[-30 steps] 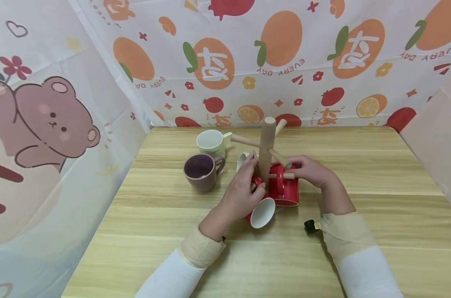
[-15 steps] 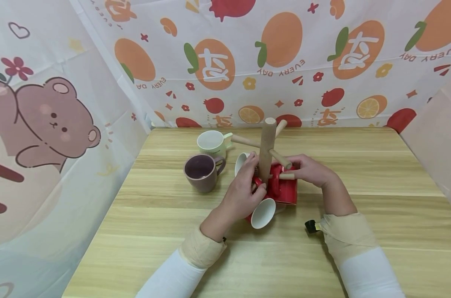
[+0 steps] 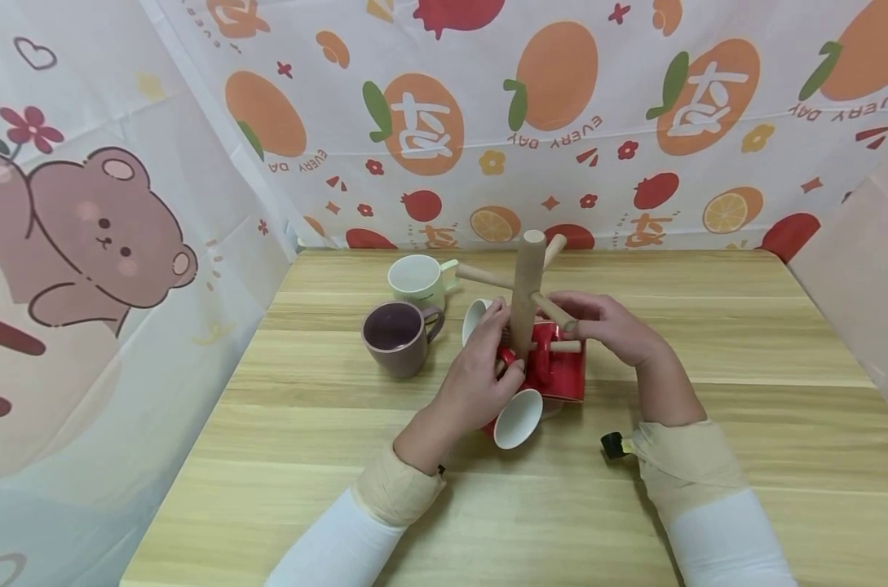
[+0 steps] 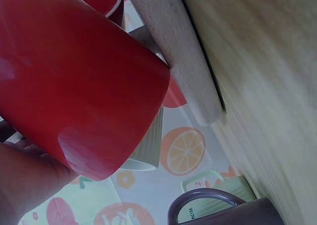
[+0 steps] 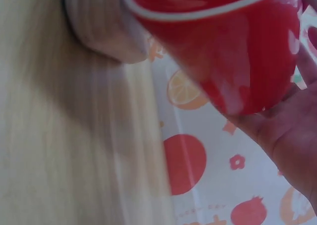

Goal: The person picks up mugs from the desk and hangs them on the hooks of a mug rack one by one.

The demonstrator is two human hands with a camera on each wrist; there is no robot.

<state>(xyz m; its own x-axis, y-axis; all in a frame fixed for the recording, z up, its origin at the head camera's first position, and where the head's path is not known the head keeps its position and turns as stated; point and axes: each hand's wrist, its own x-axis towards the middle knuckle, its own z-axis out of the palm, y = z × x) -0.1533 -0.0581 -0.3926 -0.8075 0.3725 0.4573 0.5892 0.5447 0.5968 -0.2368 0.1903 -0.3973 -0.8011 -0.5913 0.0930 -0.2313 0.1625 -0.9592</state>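
A wooden mug tree (image 3: pixel 527 281) stands upright with mugs on its lower pegs. My left hand (image 3: pixel 473 371) grips its post, the thumb near the handle of a red mug (image 4: pixel 89 86) whose white inside faces forward in the head view. On the right another red mug (image 3: pixel 567 377) hangs tilted, a peg passing through its handle. My right hand (image 3: pixel 620 330) is spread around this mug's upper end, with the thumb by a peg tip; some fingers are hidden behind the tree. In the right wrist view, the palm side lies close to the mug's base (image 5: pixel 247 96).
A purple mug (image 3: pixel 398 342) and a pale green mug (image 3: pixel 417 281) stand on the table (image 3: pixel 304 391) to the left. A pale mug (image 3: pixel 476 319) sits partly hidden behind my left hand. Two bare pegs jut from the upper post. Printed sheets (image 3: pixel 488 98) enclose the table.
The right red mug has shifted slightly left and settled on its peg. My right hand has moved up and loosened from the mug. My left hand stays at the post.
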